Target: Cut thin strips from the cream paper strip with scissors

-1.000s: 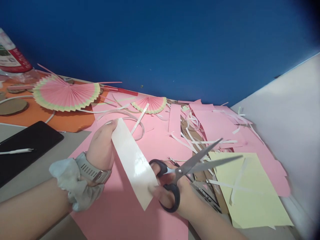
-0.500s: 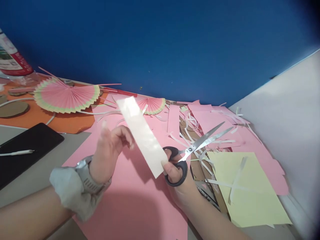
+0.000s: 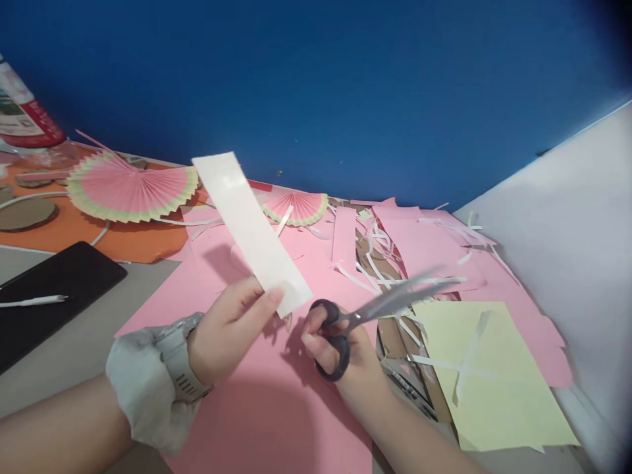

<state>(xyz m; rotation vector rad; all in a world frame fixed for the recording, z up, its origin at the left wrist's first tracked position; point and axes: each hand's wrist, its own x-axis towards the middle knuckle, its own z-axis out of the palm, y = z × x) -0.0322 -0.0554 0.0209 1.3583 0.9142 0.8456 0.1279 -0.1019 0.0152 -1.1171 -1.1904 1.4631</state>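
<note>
the scissors' blades [image 3: 388, 303] blurred; the left edge cut off the bottle [image 3: 29, 115] (label unreadable) and black device [image 3: 64, 283]; the white strip [image 3: 249, 227] partly hid the left hand [image 3: 230, 329].

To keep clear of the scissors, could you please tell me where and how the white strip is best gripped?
Probably pinch the white strip by its upper end, coming from the far side: that end is free and points away from the scissors, while the left hand holds the lower end.

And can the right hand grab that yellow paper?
Probably not easily: the right hand has its fingers in the handles of the scissors. The yellow paper looks close, though, with thin white strips on it.
</note>
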